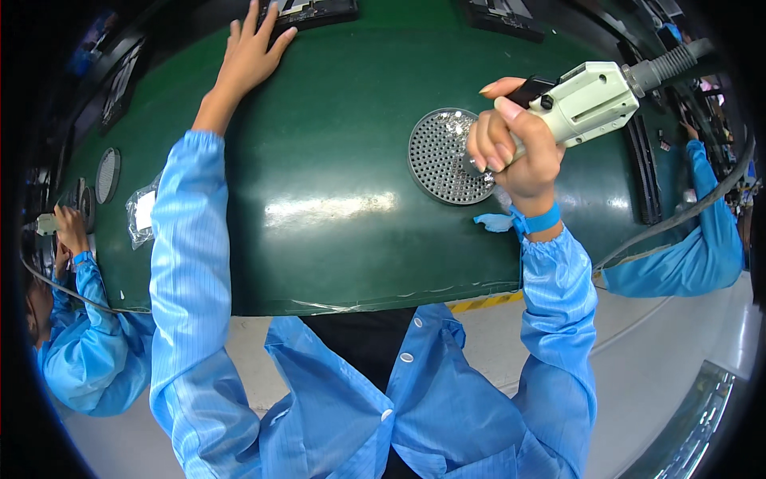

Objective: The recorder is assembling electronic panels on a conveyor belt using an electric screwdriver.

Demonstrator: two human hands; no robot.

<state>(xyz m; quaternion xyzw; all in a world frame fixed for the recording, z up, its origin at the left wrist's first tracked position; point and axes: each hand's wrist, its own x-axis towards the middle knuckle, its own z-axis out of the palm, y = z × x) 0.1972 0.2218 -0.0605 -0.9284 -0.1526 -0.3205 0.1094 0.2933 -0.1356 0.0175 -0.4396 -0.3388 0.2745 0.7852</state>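
Note:
My right hand (527,156) is wrapped around a pale green electric screwdriver (590,104) with a black lever. Its front end points down and left over a round perforated screw tray (437,160), where small shiny screws lie toward the far and right side; my fingers hide the tip. At the far edge of the table, my left hand (249,60) stretches out with fingers spread, beside the left end of a black flat device (323,11). Whether the fingers touch the device I cannot tell. A blue strap (542,221) circles my right wrist.
The green table (319,255) carries a clear plastic bag (142,211) and another round tray (108,174) at left. More black devices (511,17) stand along the far side. A grey cable (702,195) curves down at right. Co-workers' blue sleeves (100,319) show at both sides.

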